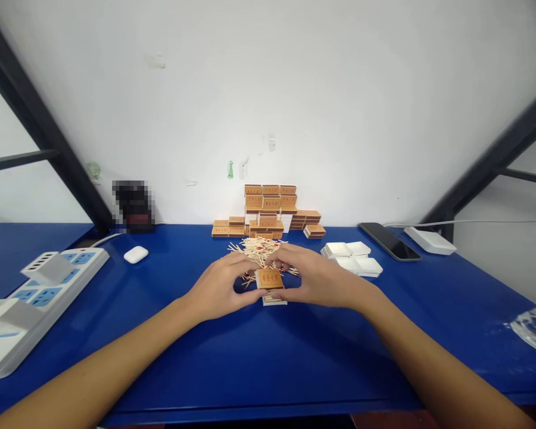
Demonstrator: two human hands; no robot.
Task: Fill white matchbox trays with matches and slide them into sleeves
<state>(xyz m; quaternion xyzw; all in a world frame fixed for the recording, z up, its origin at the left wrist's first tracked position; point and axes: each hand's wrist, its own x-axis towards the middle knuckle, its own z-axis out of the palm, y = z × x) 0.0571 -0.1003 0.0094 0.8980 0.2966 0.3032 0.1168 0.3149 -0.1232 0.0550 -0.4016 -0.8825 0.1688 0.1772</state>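
Note:
Between my two hands is an orange matchbox cover with red lettering. My left hand grips it from the left, thumb at its near corner. From the right, my right hand has its thumb and fingers closed around the same cover. A white matchbox tray with matches in it sticks out below the cover's near edge; how far it sits inside cannot be seen. Just beyond, partly hidden by my fingers, lies a loose heap of red-tipped matches.
Stacked matchboxes stand against the wall behind the heap. White trays lie to the right, near a phone and a white adapter. At left are a power strip and an earbud case on the blue table.

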